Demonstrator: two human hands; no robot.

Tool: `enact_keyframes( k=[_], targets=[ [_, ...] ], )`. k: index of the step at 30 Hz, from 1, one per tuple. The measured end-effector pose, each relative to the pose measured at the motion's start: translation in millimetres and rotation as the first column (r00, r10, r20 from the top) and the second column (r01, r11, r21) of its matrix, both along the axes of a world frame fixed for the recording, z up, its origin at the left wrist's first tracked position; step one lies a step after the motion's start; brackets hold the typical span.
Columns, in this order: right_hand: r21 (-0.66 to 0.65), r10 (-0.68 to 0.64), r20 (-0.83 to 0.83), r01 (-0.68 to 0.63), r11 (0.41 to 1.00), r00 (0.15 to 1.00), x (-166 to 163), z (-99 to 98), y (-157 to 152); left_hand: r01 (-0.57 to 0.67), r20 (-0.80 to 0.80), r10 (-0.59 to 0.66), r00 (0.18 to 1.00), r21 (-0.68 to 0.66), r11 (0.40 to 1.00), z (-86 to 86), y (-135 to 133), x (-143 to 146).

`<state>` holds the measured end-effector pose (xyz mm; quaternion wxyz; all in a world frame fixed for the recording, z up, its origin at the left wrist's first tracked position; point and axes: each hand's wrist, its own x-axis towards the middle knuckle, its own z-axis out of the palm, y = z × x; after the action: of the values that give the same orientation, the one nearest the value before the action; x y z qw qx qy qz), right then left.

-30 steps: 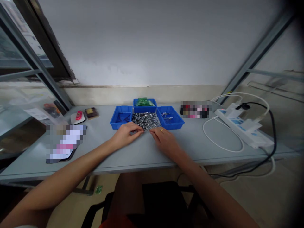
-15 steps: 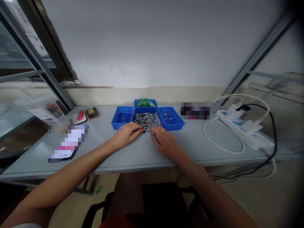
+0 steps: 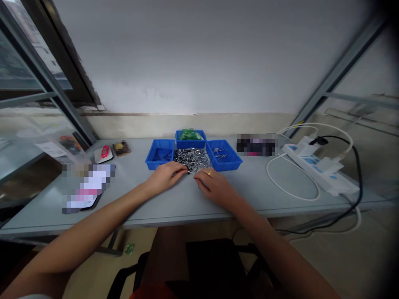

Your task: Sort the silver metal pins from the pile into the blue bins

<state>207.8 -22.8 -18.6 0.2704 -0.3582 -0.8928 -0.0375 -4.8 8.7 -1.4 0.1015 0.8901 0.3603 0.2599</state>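
A pile of small silver metal pins (image 3: 192, 159) lies on the grey table (image 3: 174, 199) between three blue trays. My left hand (image 3: 165, 176) rests at the pile's near left edge, its fingers curled and touching the pins. My right hand (image 3: 214, 185), with a ring on one finger, sits at the pile's near right edge, fingertips pinched together on something too small to make out. The left blue tray (image 3: 159, 154) holds a few dark parts, the right blue tray (image 3: 223, 155) a few pins, and the rear blue tray (image 3: 190, 138) green pieces.
A white power strip (image 3: 318, 167) with white and black cables lies at the right. A white and pink device (image 3: 104, 154) and blurred items sit at the left. A window frame rises at the left, a wall stands behind.
My right hand has drawn slightly back toward me from the pile. My left hand has stayed at the pile's edge.
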Motion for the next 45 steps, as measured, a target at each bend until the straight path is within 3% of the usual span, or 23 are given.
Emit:
enact_keyframes(
  k=[4,8,11,15,19,23,31,35,38,41,45],
  targets=[
    [0.014,0.037,0.016,-0.037,0.999,0.999,0,1.6,-1,-0.027,-0.014,0.027,1.0,-0.027,0.999,-1.8,0,0],
    [0.086,-0.123,-0.08,0.13,0.988,0.989,4,-0.8,6,-0.072,-0.033,0.07,0.997,-0.066,0.995,-1.6,-1,-1],
    [0.13,-0.323,-0.162,0.344,0.93,0.932,11,-2.4,12,-0.062,-0.056,0.058,0.997,-0.06,0.996,-0.5,-2,-1],
    [0.211,-0.534,-0.144,0.553,0.806,0.833,20,-2.7,16,-0.032,-0.088,0.026,0.996,-0.061,0.998,-0.4,-1,-2],
    [0.271,-0.617,-0.094,0.616,0.74,0.782,22,-3.1,14,-0.029,-0.112,0.02,0.994,-0.077,0.997,-1.1,-1,-2],
    [0.263,-0.646,-0.039,0.631,0.73,0.763,20,-4.6,13,-0.03,-0.138,0.021,0.99,-0.067,0.997,0.1,-3,-2],
    [0.117,-0.621,-0.087,0.627,0.771,0.779,20,-6.4,13,-0.042,-0.173,0.031,0.984,-0.059,0.997,2.7,-5,-1],
    [0.145,-0.595,-0.143,0.611,0.778,0.791,17,-3.0,11,-0.032,-0.175,0.023,0.984,-0.049,0.998,1.6,-4,-1],
    [0.175,-0.475,-0.13,0.492,0.853,0.87,11,-2.2,9,-0.055,-0.199,0.043,0.979,-0.055,0.997,1.2,-4,-1],
    [0.11,-0.295,-0.006,0.294,0.949,0.955,4,-7.3,7,-0.088,-0.221,0.072,0.973,-0.062,0.994,-0.2,-3,-1],
    [-0.002,-0.242,0.13,0.244,0.97,0.962,-1,-15.8,6,-0.105,-0.245,0.087,0.965,-0.061,0.993,-3.7,0,-3]
  ],
)
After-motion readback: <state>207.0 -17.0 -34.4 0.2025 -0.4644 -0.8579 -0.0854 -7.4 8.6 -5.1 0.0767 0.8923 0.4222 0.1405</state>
